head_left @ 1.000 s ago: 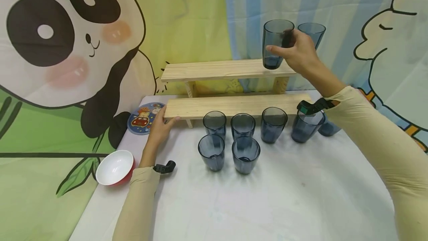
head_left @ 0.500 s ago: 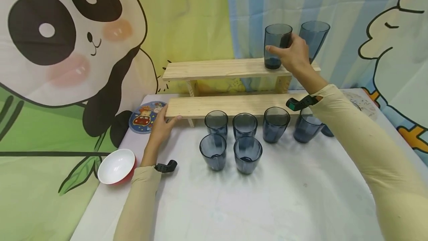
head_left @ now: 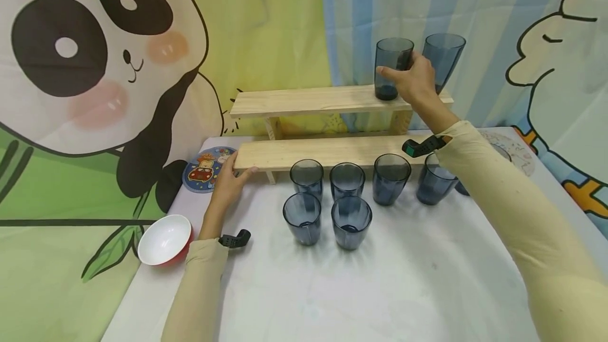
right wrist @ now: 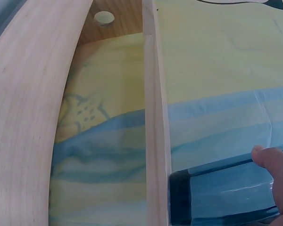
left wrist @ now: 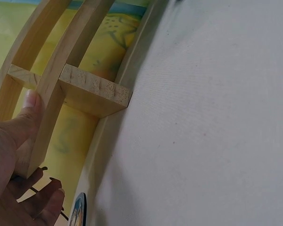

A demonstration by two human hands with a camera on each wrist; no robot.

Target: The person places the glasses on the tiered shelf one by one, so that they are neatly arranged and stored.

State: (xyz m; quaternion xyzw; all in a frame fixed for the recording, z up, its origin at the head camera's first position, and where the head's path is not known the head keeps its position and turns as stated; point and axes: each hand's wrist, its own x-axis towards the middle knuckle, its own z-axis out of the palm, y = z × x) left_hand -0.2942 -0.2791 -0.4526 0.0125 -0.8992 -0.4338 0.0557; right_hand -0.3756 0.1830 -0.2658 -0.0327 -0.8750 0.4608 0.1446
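My right hand (head_left: 417,79) grips a blue-tinted drinking glass (head_left: 387,88) upright at the right part of the upper wooden shelf. In the right wrist view, the base of this glass (right wrist: 226,193) meets the edge of the shelf board (right wrist: 156,141), with my thumb along its side. A second tumbler (head_left: 445,57) stands just to its right on the same board. My left hand (head_left: 227,183) holds the left end of the lower shelf board (head_left: 328,151). In the left wrist view its thumb lies against the board (left wrist: 49,94), and the other fingers bend around the end.
Several more blue glasses (head_left: 350,223) stand upright on the white table before the rack, one partly behind my right sleeve. A white-and-red bowl (head_left: 165,239) sits at left, near a round cartoon mat (head_left: 204,173). Another round mat (head_left: 510,149) lies at right.
My right hand has lowered the glass from above the upper shelf until its base is on the board. The left hand stays at the end of the lower board.
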